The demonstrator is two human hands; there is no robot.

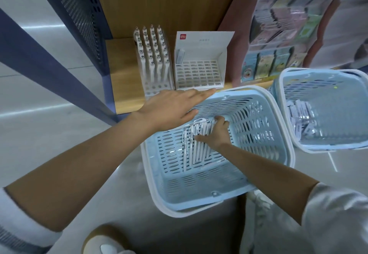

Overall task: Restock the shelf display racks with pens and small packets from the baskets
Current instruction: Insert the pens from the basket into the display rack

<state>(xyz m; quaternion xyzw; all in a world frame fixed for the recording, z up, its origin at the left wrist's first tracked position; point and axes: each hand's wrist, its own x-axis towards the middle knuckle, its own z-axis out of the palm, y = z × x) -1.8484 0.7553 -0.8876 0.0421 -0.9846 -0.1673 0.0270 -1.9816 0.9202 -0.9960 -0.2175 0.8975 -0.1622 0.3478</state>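
Observation:
A light blue basket point(258, 176) stands on the floor in front of the low wooden shelf point(123, 86). Several white pens point(191, 148) lie on its bottom. My right hand point(215, 132) reaches into the basket and grips a bunch of these pens. My left hand point(171, 108) hovers flat above the basket's far left rim, fingers straight and pointing right. On the shelf, a white rack point(154, 58) is full of upright white pens. Beside it a white display box point(199, 68) has an empty grid and one small packet at its back left.
A second blue basket point(326, 86) at the right holds several small white packets point(300, 116). A rack of colourful stationery packs point(278, 35) fills the upper right. A dark perforated shelf panel point(79, 15) and its frame stand at the left. My knee shows at the bottom.

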